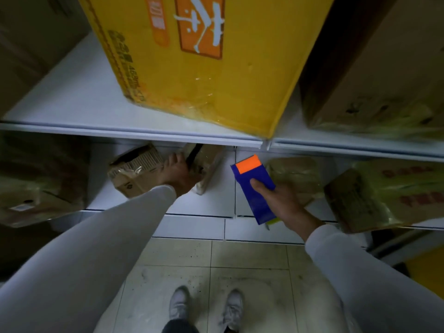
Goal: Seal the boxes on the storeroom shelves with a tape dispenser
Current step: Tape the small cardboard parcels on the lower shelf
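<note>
Sleeves (101,236) reach down to the lower shelf (213,203): left hand (179,174) on a crumpled brown box (137,174), right hand (280,200) carrying the tape dispenser (254,188)
Yellow box (204,56) sits on the upper shelf (72,97), one corner overhanging its front edge, clear tape glinting low on its face; brown boxes either side. On the lower shelf, the small brown box lies tilted, a dark gap at its top, so flaps look unsealed. Left hand's fingers curl over the box beside that gap, seemingly gripping it; fingertips hidden. Right hand's fingers wrap the blue dispenser, thumb pressed on its face, orange end pointing toward the shelf, held clear of the box. To do it well, I judge: square the box, press flaps flat and closed, start tape over one edge, draw straight along the seam
</note>
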Available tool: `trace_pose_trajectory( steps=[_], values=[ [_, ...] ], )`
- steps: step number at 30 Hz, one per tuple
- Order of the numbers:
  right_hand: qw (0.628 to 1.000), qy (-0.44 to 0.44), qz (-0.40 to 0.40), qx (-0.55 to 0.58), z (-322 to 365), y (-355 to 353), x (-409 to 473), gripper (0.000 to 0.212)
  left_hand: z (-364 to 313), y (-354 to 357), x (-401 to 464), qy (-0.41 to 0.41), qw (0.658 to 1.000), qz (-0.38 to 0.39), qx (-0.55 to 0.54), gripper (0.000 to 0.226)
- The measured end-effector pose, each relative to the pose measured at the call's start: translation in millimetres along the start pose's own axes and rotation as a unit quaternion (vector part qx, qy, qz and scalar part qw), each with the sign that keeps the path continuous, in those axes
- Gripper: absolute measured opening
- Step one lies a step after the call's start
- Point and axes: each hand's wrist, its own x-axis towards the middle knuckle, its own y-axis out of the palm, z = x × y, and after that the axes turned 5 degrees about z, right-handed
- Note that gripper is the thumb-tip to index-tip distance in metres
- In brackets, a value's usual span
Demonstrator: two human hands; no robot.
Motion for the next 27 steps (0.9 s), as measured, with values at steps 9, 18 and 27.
trace_pose_trajectory(
  steps=[9,18,27],
  values=[
    [0.998,-0.006,-0.066,0.003,-14,9,-17,0.033,3,24,46,-0.023,0.996,0.073,0.053,0.113],
    [0.996,0.054,-0.069,0.032,-35,30,-41,0.061,57,20,8,0.32,0.911,0.102,0.24,0.099],
    [0.996,0.071,-0.043,-0.021,-45,45,-45,0.05,60,16,-7,0.242,0.938,0.107,0.226,0.099]
  ],
)
